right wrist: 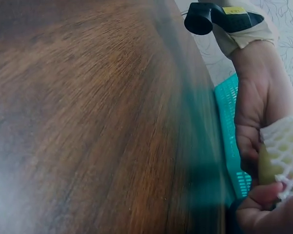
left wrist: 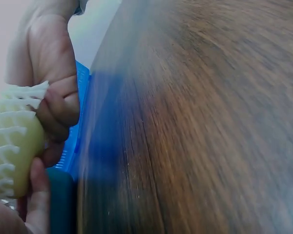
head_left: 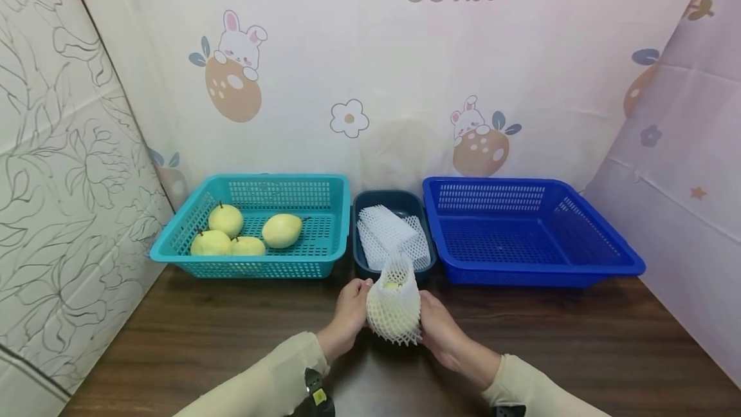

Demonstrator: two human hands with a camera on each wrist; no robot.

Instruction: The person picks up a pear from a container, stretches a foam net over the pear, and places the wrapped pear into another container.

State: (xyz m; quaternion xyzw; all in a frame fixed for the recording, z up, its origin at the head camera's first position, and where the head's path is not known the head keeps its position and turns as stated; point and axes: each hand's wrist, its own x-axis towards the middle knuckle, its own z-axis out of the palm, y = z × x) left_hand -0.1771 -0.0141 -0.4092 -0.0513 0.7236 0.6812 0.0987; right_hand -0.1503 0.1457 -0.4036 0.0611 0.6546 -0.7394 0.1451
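Note:
A pale yellow pear [head_left: 392, 314] in a white foam net [head_left: 399, 269] is held between both hands, close over the table's middle. My left hand [head_left: 345, 315] grips its left side, thumb near the top of the fruit. From the other side my right hand [head_left: 446, 333] holds it, fingers curled around the net. The pear's lower skin [left wrist: 35, 141] shows bare past the net's edge in the left wrist view. In the right wrist view, the right thumb [right wrist: 266, 194] pinches the net's hem. The net's upper end stands loose above the fruit, with a stem visible inside.
A teal basket [head_left: 249, 268] with several bare pears stands at the back left. Behind the hands, a small dark bin [head_left: 360, 201] contains folded foam nets [head_left: 384, 230]. A blue basket [head_left: 538, 270] is at the back right. A printed curtain [head_left: 399, 69] hangs behind.

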